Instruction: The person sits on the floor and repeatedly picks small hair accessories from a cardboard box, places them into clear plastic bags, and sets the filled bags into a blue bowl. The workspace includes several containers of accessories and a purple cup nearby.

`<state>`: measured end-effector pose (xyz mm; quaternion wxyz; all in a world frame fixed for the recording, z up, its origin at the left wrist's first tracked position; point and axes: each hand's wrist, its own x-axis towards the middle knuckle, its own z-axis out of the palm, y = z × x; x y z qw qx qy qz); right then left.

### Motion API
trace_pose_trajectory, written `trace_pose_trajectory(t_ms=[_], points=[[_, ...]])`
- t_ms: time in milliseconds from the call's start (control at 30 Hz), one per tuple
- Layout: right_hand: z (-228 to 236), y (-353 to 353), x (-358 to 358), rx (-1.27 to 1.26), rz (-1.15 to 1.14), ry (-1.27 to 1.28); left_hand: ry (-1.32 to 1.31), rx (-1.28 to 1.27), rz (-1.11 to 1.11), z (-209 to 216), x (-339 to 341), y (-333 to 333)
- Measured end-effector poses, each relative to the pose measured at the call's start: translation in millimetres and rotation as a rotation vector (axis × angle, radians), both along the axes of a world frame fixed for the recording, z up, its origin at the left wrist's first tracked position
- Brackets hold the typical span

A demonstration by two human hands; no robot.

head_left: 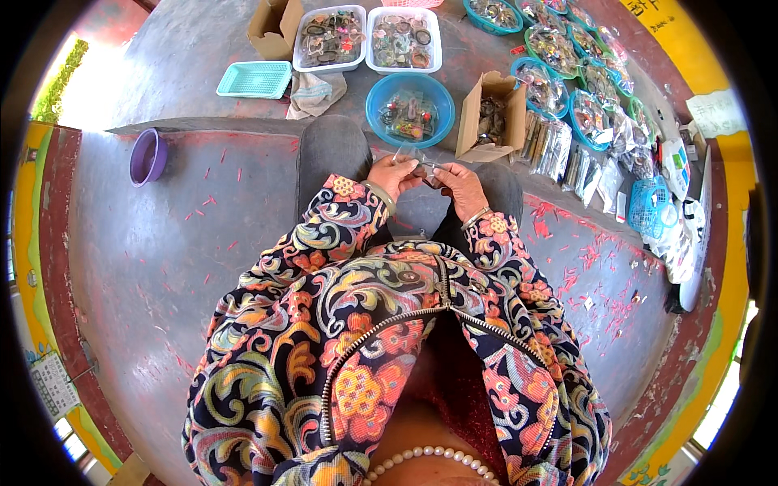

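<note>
Between my knees, my left hand and my right hand are closed on opposite edges of a small clear plastic bag. Something dark shows at the bag, too small to make out. Just beyond my hands stands a round blue basin with several small packed items in it. To the right of the basin, an open cardboard box contains dark brownish pieces.
Two white trays of small packets stand ahead, beside a mint basket, a cloth and another cardboard box. Several filled baskets and plastic packs crowd the right. A purple basin stands left. Red scraps litter the floor.
</note>
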<state>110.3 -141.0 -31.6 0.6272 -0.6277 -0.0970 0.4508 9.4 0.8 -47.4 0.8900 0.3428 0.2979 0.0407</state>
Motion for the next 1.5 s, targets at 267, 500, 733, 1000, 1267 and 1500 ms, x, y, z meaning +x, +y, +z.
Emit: trace_pose_trajectory(t_ms=[267,500,733,1000,1267,1500], points=[[1.0,0.7,-3.0,0.031,0.024,-0.115,0.109,0.037,-0.066,14.6,-2.2,1.7],[8.8,1.7,-2.1,0.001,0.047,-0.039,0.082,0.031,0.02,13.3,-2.3,1.7],[10.9,9.5,9.7,-0.045,0.009,-0.061,0.157,0.092,0.142,-2.0,-1.4,4.0],[-7.2,64.9,70.0,-0.187,-0.031,-0.206,0.254,0.098,0.157,3.6,0.5,-8.2],[-49.2,112.8,117.2,-0.306,-0.233,-0.086,0.224,0.054,0.019,19.0,1.2,-15.7],[-22.5,98.9,92.9,-0.31,-0.139,-0.169,0.215,0.009,-0.001,16.3,2.6,-17.0]])
